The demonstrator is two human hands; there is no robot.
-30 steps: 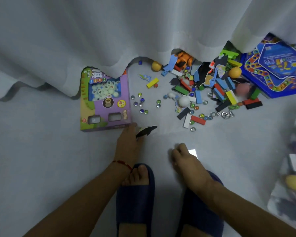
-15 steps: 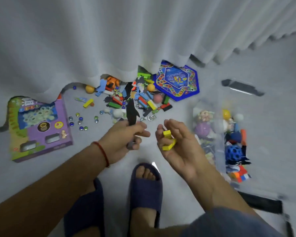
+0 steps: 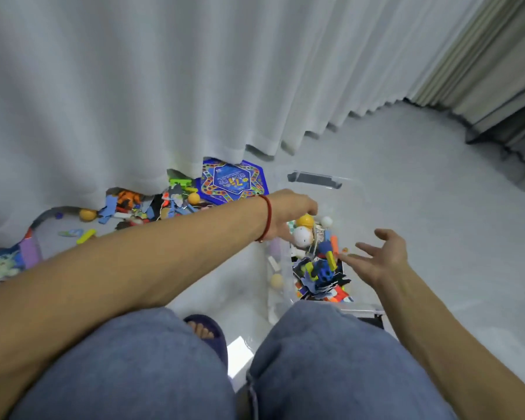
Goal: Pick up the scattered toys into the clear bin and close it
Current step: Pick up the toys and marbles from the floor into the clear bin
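Crouching on a pale grey floor, a person reaches both bare hands over a clear bin that stands just beyond their denim-covered knees. The left hand, a red cord bracelet at its wrist, crosses over the far end of the bin with the fingers bent downward; whether it holds anything cannot be told. The right hand hovers at the bin's right side, palm up, fingers spread wide and holding nothing. Two yellow blocks show just left of its fingertips, above the heap in the bin. The bin already holds many toys (a yellow ball, a white ball, a blue knobbly ball and flat foam pieces). Its lid lies on the floor beyond it, apart. More scattered toys sit to the far left along the hem of a white curtain, beside a blue hexagonal game board. A purple game box pokes in at the left edge. One foot in a dark slipper shows between the knees.
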